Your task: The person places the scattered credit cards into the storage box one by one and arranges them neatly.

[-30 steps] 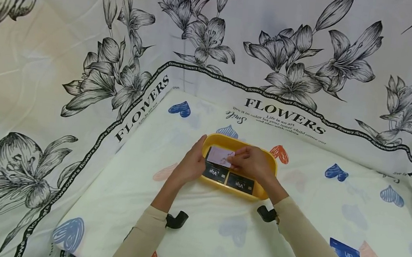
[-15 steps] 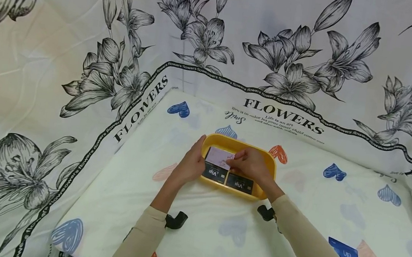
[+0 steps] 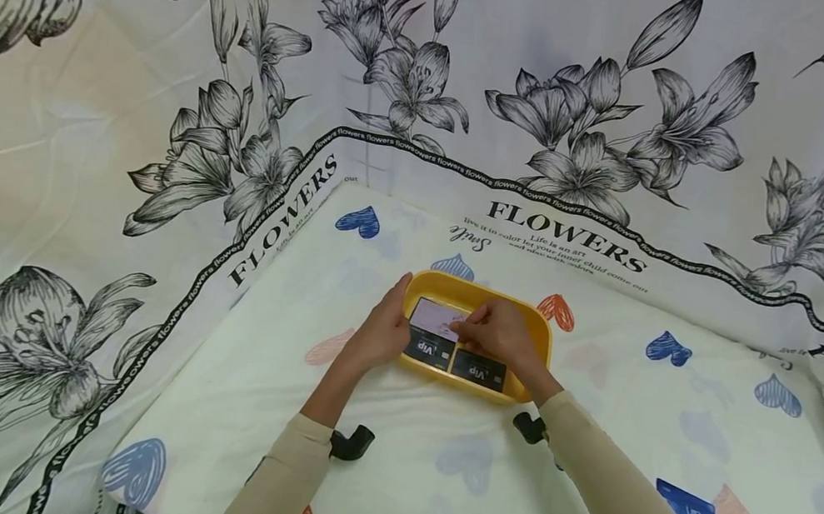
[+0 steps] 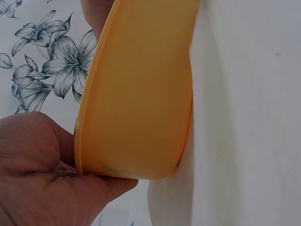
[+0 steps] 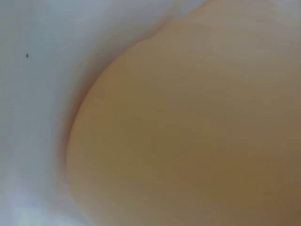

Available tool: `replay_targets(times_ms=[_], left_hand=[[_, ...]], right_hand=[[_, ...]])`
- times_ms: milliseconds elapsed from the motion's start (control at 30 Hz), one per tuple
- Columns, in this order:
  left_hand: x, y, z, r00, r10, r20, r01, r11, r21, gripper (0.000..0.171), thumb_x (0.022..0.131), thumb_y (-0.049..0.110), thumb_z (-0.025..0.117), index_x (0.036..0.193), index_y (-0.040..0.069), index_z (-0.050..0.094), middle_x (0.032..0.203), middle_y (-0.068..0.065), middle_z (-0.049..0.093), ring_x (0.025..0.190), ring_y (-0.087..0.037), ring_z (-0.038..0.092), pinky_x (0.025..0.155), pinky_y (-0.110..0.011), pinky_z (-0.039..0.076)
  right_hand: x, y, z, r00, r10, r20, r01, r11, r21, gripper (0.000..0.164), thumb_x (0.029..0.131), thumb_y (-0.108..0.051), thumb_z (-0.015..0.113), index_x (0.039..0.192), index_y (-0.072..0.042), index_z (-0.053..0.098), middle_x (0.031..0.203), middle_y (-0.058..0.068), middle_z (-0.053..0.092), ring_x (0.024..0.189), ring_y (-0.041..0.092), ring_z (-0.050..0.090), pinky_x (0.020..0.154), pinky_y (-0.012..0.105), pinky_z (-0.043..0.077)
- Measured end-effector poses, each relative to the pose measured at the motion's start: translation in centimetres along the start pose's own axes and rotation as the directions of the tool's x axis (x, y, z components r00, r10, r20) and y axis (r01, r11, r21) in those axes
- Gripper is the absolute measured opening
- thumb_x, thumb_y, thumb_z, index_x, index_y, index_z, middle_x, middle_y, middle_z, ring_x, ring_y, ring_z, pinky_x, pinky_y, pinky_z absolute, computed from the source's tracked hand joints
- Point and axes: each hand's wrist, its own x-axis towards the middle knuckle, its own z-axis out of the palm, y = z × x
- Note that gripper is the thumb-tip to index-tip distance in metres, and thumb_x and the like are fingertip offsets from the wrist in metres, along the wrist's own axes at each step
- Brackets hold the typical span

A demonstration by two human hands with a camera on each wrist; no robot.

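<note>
A shallow yellow plastic tray (image 3: 454, 287) lies on the heart-print cloth. My left hand (image 3: 383, 329) grips its left end, the thumb at the rim; the left wrist view shows this hand (image 4: 51, 169) at the tray wall (image 4: 141, 89). Inside are a black VIP card (image 3: 429, 349) and, to its right, another black VIP card (image 3: 479, 370), both along the near side. Above the left one is a pinkish card (image 3: 434, 318); my right hand (image 3: 502, 333) pinches its right edge. The right wrist view has only the blurred tray wall (image 5: 188, 132); that hand's fingertips are partly hidden.
A blue VIP card (image 3: 688, 512) lies on the cloth at the lower right, beside my right sleeve (image 3: 615, 479). Black wrist-worn pieces (image 3: 352, 442) stick out at both cuffs. Behind the surface hangs a flower-print curtain (image 3: 415, 81).
My right hand has shifted the pinkish card slightly left and toward the near side, down against the left black card. The left hand has kept its grip on the tray.
</note>
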Motion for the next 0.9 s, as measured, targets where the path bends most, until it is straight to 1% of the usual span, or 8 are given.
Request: replay_targets(times_ms=[167,367,500,600,667,733,800,900], left_hand=[[0.1,-0.2,0.1,1.000,-0.014,-0.005,0.014,1.000,0.024,0.079,0.098,-0.005,0.045,0.170,0.006,0.013,0.176,-0.012,0.020,0.162,-0.029,0.019,0.131,-0.048,0.016],[0.0,-0.4,0.3,0.999,-0.035,0.001,0.035,0.999,0.022,0.080,0.098,-0.005,0.046,0.170,0.007,0.013,0.176,-0.010,0.019,0.163,-0.028,0.017,0.131,-0.048,0.016],[0.0,-0.4,0.4,0.999,-0.038,0.006,0.038,0.999,0.024,0.081,0.097,-0.006,0.046,0.170,0.007,0.012,0.177,-0.010,0.018,0.163,-0.028,0.016,0.132,-0.048,0.015],[0.1,-0.5,0.4,0.999,-0.033,0.002,0.033,0.999,0.029,0.082,0.097,-0.006,0.046,0.170,0.008,0.012,0.177,-0.010,0.018,0.163,-0.028,0.016,0.132,-0.048,0.014],[0.2,-0.5,0.3,0.999,-0.032,-0.006,0.032,0.999,0.033,0.082,0.097,-0.006,0.045,0.170,0.008,0.012,0.177,-0.009,0.018,0.163,-0.027,0.016,0.132,-0.048,0.014],[0.3,-0.4,0.3,0.999,-0.032,-0.012,0.032,0.999,0.031,0.082,0.097,-0.007,0.045,0.170,0.009,0.012,0.177,-0.008,0.018,0.163,-0.027,0.017,0.132,-0.048,0.014],[0.4,-0.4,0.3,0.999,-0.033,-0.011,0.033,0.999,0.029,0.082,0.097,-0.007,0.045,0.170,0.009,0.012,0.177,-0.008,0.019,0.163,-0.027,0.017,0.132,-0.049,0.014],[0.6,-0.1,0.3,0.999,-0.032,0.001,0.032,0.999,0.026,0.083,0.097,-0.007,0.045,0.171,0.009,0.011,0.177,-0.007,0.018,0.163,-0.027,0.017,0.132,-0.049,0.014]], right_hand=[[0.1,0.0,0.3,0.999,-0.037,0.000,0.037,0.998,-0.051,0.025,0.093,-0.026,0.083,0.093,-0.004,0.072,0.081,0.009,0.075,0.067,0.024,0.073,0.062,0.029,0.062],[0.1,0.4,0.5,0.999,-0.042,-0.008,0.041,0.997,-0.067,0.025,0.094,-0.026,0.082,0.096,-0.005,0.069,0.084,0.010,0.073,0.069,0.024,0.072,0.064,0.030,0.062],[-0.9,0.2,-0.4,0.994,-0.105,-0.019,0.104,0.992,-0.067,0.028,0.095,-0.028,0.081,0.098,-0.005,0.065,0.086,0.010,0.072,0.072,0.026,0.072,0.063,0.029,0.061],[-2.8,-0.5,-2.5,0.988,-0.152,-0.034,0.149,0.985,-0.090,0.031,0.096,-0.031,0.079,0.102,-0.005,0.063,0.089,0.010,0.074,0.078,0.031,0.074,0.065,0.031,0.060],[-4.5,-0.9,-4.4,0.986,-0.155,-0.057,0.148,0.983,-0.109,0.033,0.097,-0.034,0.079,0.103,-0.007,0.062,0.091,0.010,0.077,0.079,0.032,0.074,0.065,0.031,0.060],[-6.3,-0.5,-6.6,0.985,-0.150,-0.080,0.141,0.985,-0.100,0.036,0.098,-0.038,0.076,0.105,-0.006,0.061,0.095,0.011,0.078,0.079,0.031,0.074,0.065,0.031,0.061],[-8.4,0.7,-8.8,0.985,-0.132,-0.115,0.121,0.988,-0.097,0.041,0.099,-0.043,0.073,0.108,-0.005,0.060,0.098,0.014,0.078,0.079,0.029,0.073,0.066,0.030,0.062],[-11.5,4.1,-11.9,0.981,-0.090,-0.169,0.071,0.991,-0.114,0.050,0.102,-0.049,0.066,0.121,-0.003,0.060,0.105,0.015,0.078,0.081,0.024,0.073,0.069,0.027,0.062]])
